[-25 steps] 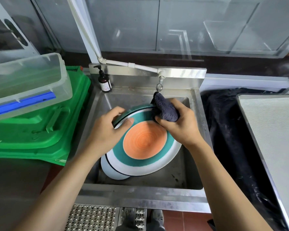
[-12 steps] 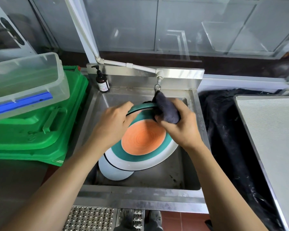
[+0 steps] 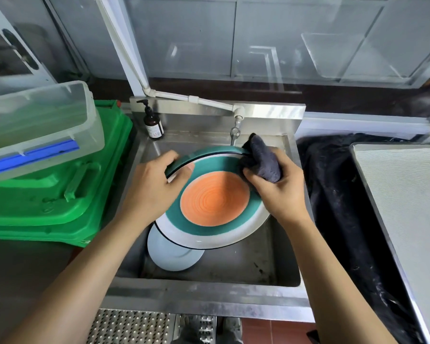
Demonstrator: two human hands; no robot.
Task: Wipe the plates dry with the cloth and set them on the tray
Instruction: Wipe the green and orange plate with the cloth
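Tilting over the sink (image 3: 278, 269) at frame centre, angled toward the camera so the face is open to wiping: the plate (image 3: 214, 202), orange middle, teal ring, white outer band, thin dark edge, teal underside showing along the top rim. Gripping that upper-left rim, thumb on the face and fingers behind, probably steadying against the rubbing: the left hand (image 3: 154, 189). Bunching the dark grey cloth (image 3: 262, 161) and pressing it onto the upper-right rim: the right hand (image 3: 278, 192), its grip closed around the wad. Lying beneath in the basin, lower left, likely waiting its turn: a pale blue plate (image 3: 171, 254). Sitting at the right edge of the frame, bare: the tray (image 3: 407, 194).
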